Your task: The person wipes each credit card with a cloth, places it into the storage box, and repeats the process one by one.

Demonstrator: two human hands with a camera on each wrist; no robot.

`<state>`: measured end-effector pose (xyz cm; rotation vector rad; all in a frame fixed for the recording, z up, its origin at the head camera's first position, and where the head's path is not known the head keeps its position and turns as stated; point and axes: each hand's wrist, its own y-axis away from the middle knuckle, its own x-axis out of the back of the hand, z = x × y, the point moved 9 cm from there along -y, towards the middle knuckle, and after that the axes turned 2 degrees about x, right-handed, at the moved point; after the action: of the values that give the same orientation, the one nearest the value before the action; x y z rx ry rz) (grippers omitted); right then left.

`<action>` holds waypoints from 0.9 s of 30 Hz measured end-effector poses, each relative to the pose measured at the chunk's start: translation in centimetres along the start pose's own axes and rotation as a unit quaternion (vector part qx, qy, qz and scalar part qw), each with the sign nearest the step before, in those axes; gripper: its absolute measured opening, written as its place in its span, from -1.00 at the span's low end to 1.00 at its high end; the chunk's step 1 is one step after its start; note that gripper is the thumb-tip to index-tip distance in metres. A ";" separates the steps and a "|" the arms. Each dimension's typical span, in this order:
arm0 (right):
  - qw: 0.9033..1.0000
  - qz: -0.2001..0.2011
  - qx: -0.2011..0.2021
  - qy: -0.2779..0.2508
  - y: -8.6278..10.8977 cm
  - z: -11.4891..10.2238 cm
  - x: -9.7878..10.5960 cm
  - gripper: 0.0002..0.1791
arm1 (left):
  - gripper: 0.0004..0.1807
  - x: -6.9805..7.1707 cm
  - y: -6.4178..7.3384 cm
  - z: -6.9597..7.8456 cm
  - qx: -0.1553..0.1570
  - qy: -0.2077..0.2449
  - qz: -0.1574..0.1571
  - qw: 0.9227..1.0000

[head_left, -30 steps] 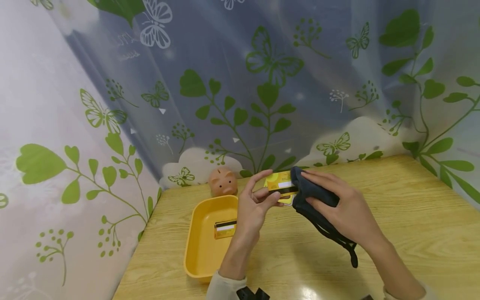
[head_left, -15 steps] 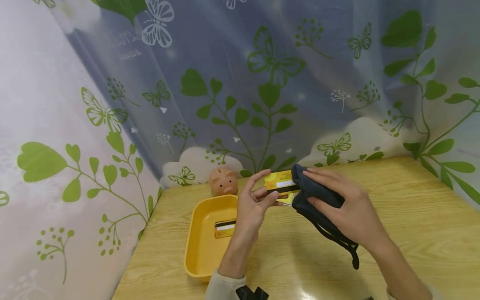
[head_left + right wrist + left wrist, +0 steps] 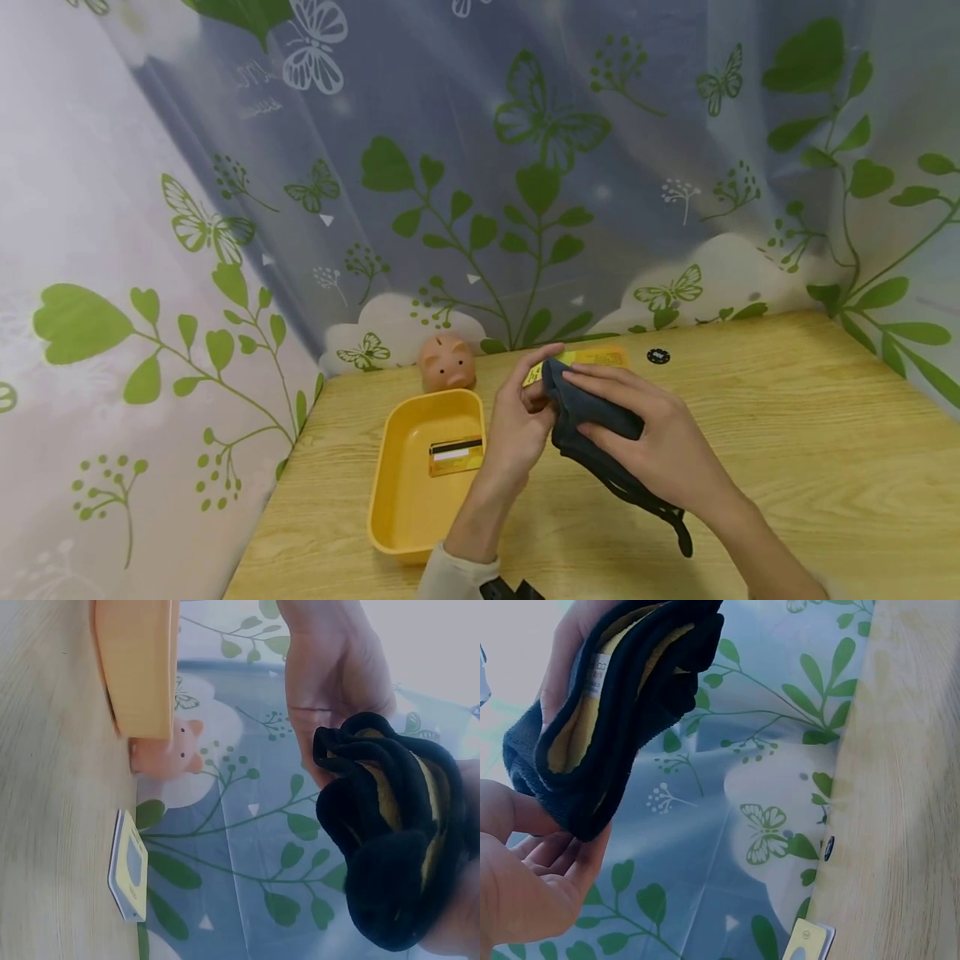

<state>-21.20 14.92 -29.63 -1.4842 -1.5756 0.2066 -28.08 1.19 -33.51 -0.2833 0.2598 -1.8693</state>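
My right hand point(image 3: 637, 425) grips a dark navy cloth pouch point(image 3: 596, 421), fingers on top and thumb on its near side. At the pouch's mouth, my left hand point(image 3: 522, 429) pinches the rim between thumb and fingers. The left wrist view shows the pouch point(image 3: 622, 697) gaping, with yellow lining and a white patch of small print inside. Further contents are hidden in its folds. A dark cord point(image 3: 637, 496) trails from the pouch. Behind the hands, a yellow card point(image 3: 603, 357) lies on the table, partly covered; the right wrist view shows this card point(image 3: 129, 866) beyond the pouch.
To the left stands a yellow tray point(image 3: 405, 508) with a striped yellow card point(image 3: 453, 457) in it. A pink piggy bank point(image 3: 447, 364) sits behind the tray. Near the table's back edge lies a black poker chip point(image 3: 658, 357). A patterned curtain point(image 3: 450, 250) hangs behind the wooden table point(image 3: 810, 433).
The striped yellow card that my left hand held at the pouch's mouth no longer shows there. The pouch and right hand have shifted left and down, uncovering the poker chip and the card behind.
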 end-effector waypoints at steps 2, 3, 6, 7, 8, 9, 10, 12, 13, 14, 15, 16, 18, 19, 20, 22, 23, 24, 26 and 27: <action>1.000 0.001 -0.007 0.005 0.1 0.3 0.0 -0.27 | -0.27 0.0 0.0 0.1 -0.003 0.003 -0.001 1.000; 1.000 0.000 -0.011 0.008 0.1 0.4 0.0 -0.27 | -0.29 0.0 0.0 0.1 -0.004 0.004 -0.002 1.000; 1.000 0.001 -0.022 0.017 0.1 0.8 0.1 -0.27 | -0.32 0.0 0.1 0.2 -0.003 0.008 -0.003 1.000; 0.999 0.002 -0.025 0.020 0.1 0.9 0.2 -0.27 | -0.33 0.0 0.0 0.2 -0.003 0.010 -0.003 1.000; 0.999 0.002 -0.028 0.021 0.1 1.0 0.2 -0.27 | -0.33 0.0 0.0 0.2 -0.002 0.013 -0.002 1.000; 0.999 0.003 -0.029 0.021 0.1 1.0 0.3 -0.27 | -0.33 0.0 0.0 0.2 -0.001 0.016 0.000 1.000; 0.999 0.005 -0.031 0.022 0.0 1.1 0.4 -0.27 | -0.35 0.1 0.0 0.2 0.000 0.021 0.003 1.000; 0.999 0.007 -0.032 0.023 0.0 1.2 0.6 -0.27 | -0.37 0.2 -0.1 0.2 0.001 0.030 0.009 0.999; 0.999 0.009 -0.033 0.024 0.0 1.3 0.7 -0.27 | -0.38 0.2 -0.1 0.2 0.002 0.036 0.012 0.999; 0.999 0.009 -0.033 0.025 -0.1 1.4 0.7 -0.27 | -0.39 0.3 -0.1 0.2 0.004 0.041 0.015 0.999; 0.999 0.011 -0.034 0.026 -0.1 1.5 0.8 -0.27 | -0.40 0.4 -0.1 0.2 0.004 0.045 0.018 0.999; 0.999 0.012 -0.035 0.029 -0.1 1.6 0.9 -0.27 | -0.41 0.5 -0.1 0.2 0.005 0.049 0.020 0.999; 0.999 0.014 -0.037 0.033 -0.1 1.8 1.2 -0.27 | -0.41 0.6 -0.1 0.3 0.004 0.055 0.024 0.998; 0.999 0.015 -0.038 0.035 -0.1 1.9 1.3 -0.27 | -0.41 0.7 -0.1 0.2 0.005 0.059 0.026 0.998; 0.998 0.018 -0.038 0.036 -0.1 2.0 1.4 -0.27 | -0.41 0.8 -0.1 0.2 0.004 0.061 0.028 0.998; 0.998 0.023 -0.040 0.038 0.0 2.3 1.8 -0.28 | -0.41 0.9 -0.1 0.2 0.002 0.066 0.033 0.997; 0.998 0.026 -0.041 0.040 0.0 2.4 1.9 -0.28 | -0.40 1.0 -0.1 0.2 0.002 0.067 0.035 0.997; 0.998 0.029 -0.041 0.041 0.0 2.4 2.1 -0.28 | -0.40 1.1 -0.1 0.2 0.001 0.069 0.036 0.997; 0.998 0.034 -0.041 0.040 0.1 2.6 2.4 -0.29 | -0.39 1.1 -0.1 0.2 0.001 0.071 0.036 0.997; 0.998 0.036 -0.042 0.041 0.1 2.6 2.6 -0.29 | -0.39 1.1 -0.1 0.3 0.000 0.074 0.035 0.997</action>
<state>-22.57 18.32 -29.88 -1.5963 -1.4833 0.1209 -28.45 0.14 -33.14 -0.1351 0.3664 -1.8222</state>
